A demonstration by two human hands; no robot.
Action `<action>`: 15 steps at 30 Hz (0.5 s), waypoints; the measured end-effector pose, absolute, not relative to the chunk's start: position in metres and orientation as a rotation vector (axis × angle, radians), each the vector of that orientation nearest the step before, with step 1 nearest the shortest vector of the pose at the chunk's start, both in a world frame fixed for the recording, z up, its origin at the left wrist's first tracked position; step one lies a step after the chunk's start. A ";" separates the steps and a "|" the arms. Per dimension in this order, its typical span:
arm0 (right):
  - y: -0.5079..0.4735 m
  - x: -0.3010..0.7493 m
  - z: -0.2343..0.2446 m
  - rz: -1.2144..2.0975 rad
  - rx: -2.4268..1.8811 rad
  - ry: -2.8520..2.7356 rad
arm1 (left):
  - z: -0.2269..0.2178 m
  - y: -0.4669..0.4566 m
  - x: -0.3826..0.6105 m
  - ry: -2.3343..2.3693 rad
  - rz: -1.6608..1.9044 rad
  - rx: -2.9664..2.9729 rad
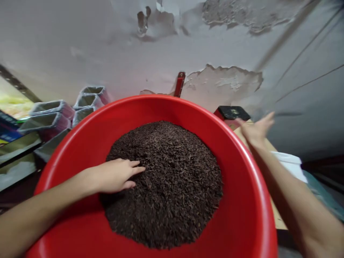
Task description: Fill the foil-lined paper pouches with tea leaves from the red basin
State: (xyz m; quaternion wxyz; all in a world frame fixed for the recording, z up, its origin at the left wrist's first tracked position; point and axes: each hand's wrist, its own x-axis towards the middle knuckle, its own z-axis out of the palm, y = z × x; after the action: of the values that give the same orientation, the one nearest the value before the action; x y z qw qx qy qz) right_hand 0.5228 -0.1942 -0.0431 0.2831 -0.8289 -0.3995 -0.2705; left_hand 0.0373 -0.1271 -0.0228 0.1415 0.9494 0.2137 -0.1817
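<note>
A large red plastic tub (239,172) fills the middle of the view. Inside it lies a wide heap of dark brown, dry, shredded-looking loose material (172,179), possibly loose tea leaves. My left hand (116,176) is over the left part of the heap, palm down, fingers stretched out and a little apart. Whether its fingertips touch the heap I cannot tell. Beyond the tub's right rim is my right hand (256,130), raised, blurred by motion, with its fingers spread and nothing seen in it. A black-topped red box (233,113) stands just behind that hand.
Several open bags or lined containers (51,107) stand left of the tub. A white bucket (290,163) is at the right, beside a light wooden surface (278,215). Behind everything rises a wall (107,46) with peeling plaster. A red upright bar (179,84) shows behind the far rim.
</note>
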 end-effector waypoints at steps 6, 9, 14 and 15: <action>-0.179 0.384 0.012 -0.216 -1.777 -1.911 | -0.012 -0.138 0.054 0.568 -0.639 2.730; -0.175 0.307 -0.004 0.028 -1.858 -2.488 | 0.011 -0.154 0.045 0.664 -0.588 2.759; -0.169 0.245 -0.046 -0.154 -1.682 -2.753 | 0.058 -0.169 -0.052 1.396 0.047 2.923; -0.167 0.236 -0.046 -0.210 -1.595 -2.762 | 0.061 -0.172 -0.082 1.689 0.159 2.850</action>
State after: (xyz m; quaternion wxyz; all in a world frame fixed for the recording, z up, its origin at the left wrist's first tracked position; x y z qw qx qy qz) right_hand 0.2361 -0.1675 -0.0463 -0.0273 -0.4989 -0.8637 -0.0655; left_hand -0.0819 -0.1717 0.0611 -0.0873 0.8560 0.5073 0.0478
